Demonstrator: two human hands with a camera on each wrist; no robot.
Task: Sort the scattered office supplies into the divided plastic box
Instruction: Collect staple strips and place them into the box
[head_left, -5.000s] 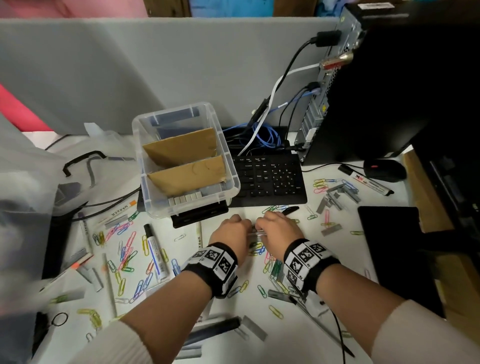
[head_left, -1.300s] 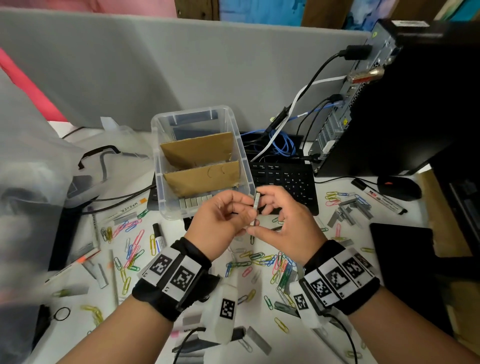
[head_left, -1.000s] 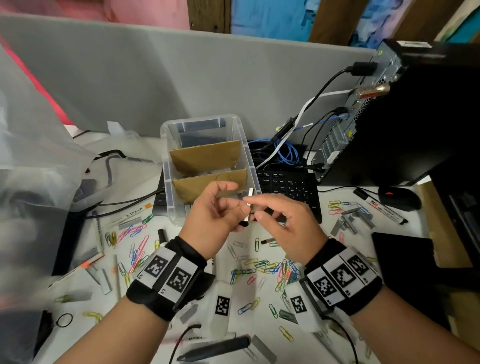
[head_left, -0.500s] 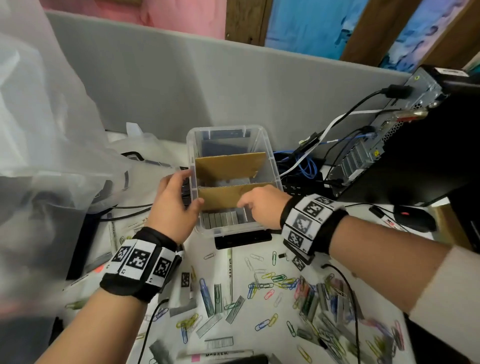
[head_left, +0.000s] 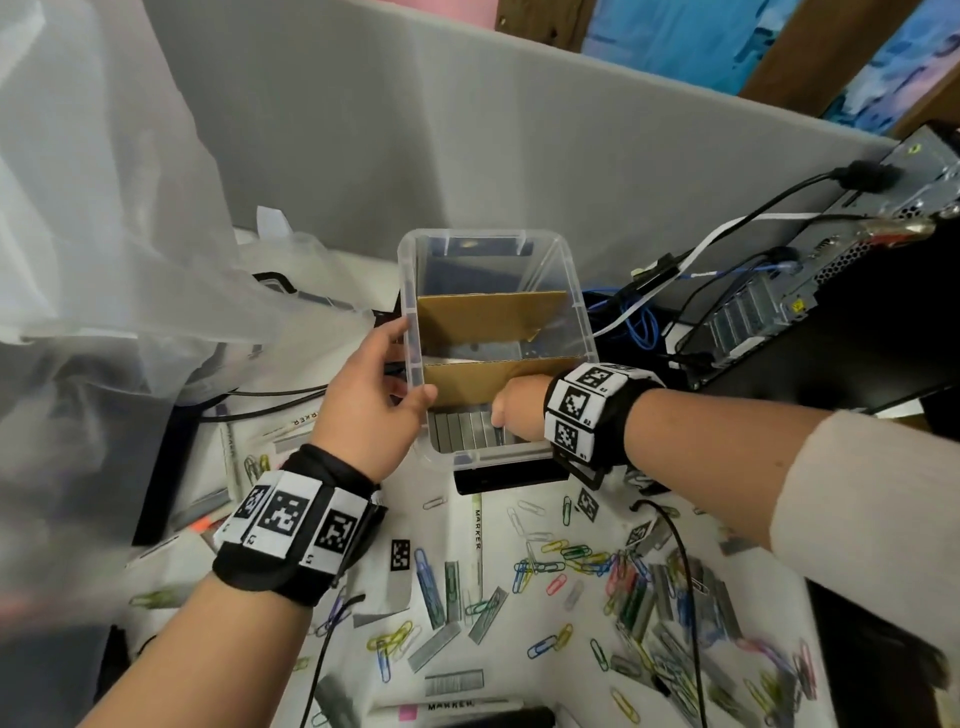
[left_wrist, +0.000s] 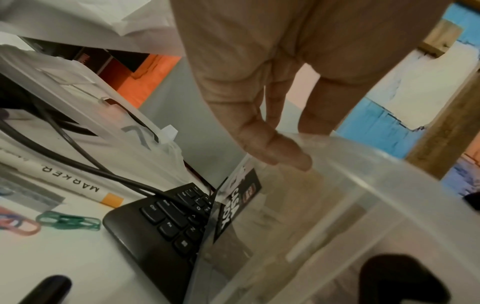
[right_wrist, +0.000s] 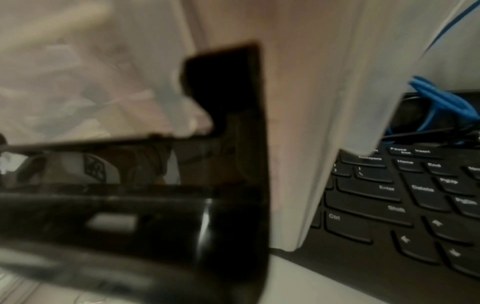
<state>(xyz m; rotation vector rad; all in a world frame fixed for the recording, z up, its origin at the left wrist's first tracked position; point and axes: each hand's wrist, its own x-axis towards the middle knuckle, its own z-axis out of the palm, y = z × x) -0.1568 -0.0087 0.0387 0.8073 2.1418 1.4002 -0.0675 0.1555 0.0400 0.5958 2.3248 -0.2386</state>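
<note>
My left hand (head_left: 371, 400) grips the left wall of the clear divided plastic box (head_left: 566, 260), thumb over the rim. My right hand (head_left: 517, 413) is down in the near compartment on the row of staple strips (head_left: 465, 431); can't tell its fingers. Box sits on the keyboard (left_wrist: 166, 222). Paper clips (head_left: 566, 553) litter the surface (head_left: 524, 675).

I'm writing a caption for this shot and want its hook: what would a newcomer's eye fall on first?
First, the clear plastic box at centre with its cardboard dividers: the left hand grips its left wall while the right hand reaches into the nearest compartment, above a row of staple strips. Next, the coloured paper clips littering the white desk in front.
</note>
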